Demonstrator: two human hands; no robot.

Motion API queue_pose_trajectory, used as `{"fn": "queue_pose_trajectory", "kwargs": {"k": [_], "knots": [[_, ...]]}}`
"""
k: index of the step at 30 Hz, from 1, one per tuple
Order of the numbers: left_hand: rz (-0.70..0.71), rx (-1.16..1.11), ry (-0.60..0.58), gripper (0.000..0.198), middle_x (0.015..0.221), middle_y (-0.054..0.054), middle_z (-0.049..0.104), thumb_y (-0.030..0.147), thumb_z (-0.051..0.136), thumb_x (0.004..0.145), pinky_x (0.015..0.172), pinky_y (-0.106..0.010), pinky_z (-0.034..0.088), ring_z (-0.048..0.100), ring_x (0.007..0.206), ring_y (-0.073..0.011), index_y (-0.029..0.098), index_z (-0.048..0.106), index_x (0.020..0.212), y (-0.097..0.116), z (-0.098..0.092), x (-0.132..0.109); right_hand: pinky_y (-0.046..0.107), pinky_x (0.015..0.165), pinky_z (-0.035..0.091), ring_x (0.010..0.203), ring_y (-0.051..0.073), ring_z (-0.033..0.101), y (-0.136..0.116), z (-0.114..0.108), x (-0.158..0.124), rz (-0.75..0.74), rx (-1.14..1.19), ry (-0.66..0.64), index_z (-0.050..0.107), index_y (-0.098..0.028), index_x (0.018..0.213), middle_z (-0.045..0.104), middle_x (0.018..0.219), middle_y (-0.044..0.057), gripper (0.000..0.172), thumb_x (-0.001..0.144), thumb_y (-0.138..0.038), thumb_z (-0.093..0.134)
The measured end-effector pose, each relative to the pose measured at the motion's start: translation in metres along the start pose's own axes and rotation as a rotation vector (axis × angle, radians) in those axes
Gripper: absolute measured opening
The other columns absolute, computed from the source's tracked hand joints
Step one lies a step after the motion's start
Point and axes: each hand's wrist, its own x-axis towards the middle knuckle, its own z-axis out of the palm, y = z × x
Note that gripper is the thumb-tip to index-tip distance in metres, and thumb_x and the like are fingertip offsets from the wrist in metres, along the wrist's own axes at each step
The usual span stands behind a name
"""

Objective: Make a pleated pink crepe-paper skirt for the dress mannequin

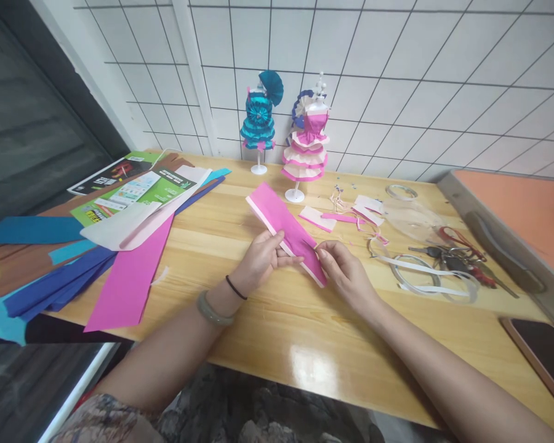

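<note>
A long strip of pink crepe paper with a white layer under it [277, 215] lies slanted on the wooden table [268, 332]. My left hand [261, 261] pinches the strip near its middle, fingers closed on its edge. My right hand [344, 271] pinches the near end of the same strip, thumb and fingers pressed together on it. Behind the strip stand two small mannequins in paper dresses: a teal one [258, 120] and a pink and white one [307, 144].
Sheets of blue, pink, brown and white paper [74, 258] with green printed leaflets [133, 191] cover the table's left side. Pink and white paper scraps [346, 216], tape rolls [415, 274], keys [457, 255] lie right. A phone [542, 354] and an orange-topped box [512, 221] sit far right.
</note>
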Motion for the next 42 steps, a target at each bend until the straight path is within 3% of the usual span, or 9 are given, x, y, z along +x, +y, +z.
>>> {"fn": "queue_pose_trajectory", "kwargs": {"k": [30, 42], "knots": [[-0.002, 0.006, 0.021, 0.008, 0.073, -0.007, 0.066, 0.019, 0.050, 0.087, 0.078, -0.047, 0.055, 0.066, 0.065, -0.0165, 0.011, 0.050, 0.084, -0.0003, 0.0016, -0.0006, 0.026, 0.053, 0.036, 0.051, 0.012, 0.041, 0.0037, 0.0026, 0.0014, 0.042, 0.069, 0.029, 0.048, -0.022, 0.093, 0.049, 0.062, -0.003, 0.032, 0.087, -0.052, 0.042], [-0.002, -0.016, 0.044, 0.006, 0.083, -0.010, 0.068, 0.016, 0.049, 0.087, 0.079, -0.048, 0.054, 0.068, 0.074, -0.0192, 0.011, 0.052, 0.088, -0.0013, 0.0020, -0.0001, 0.023, 0.049, 0.032, 0.049, 0.011, 0.038, 0.0051, 0.0045, 0.0011, 0.044, 0.072, 0.051, 0.046, -0.023, 0.093, 0.046, 0.059, -0.005, 0.027, 0.088, -0.049, 0.043]]}}
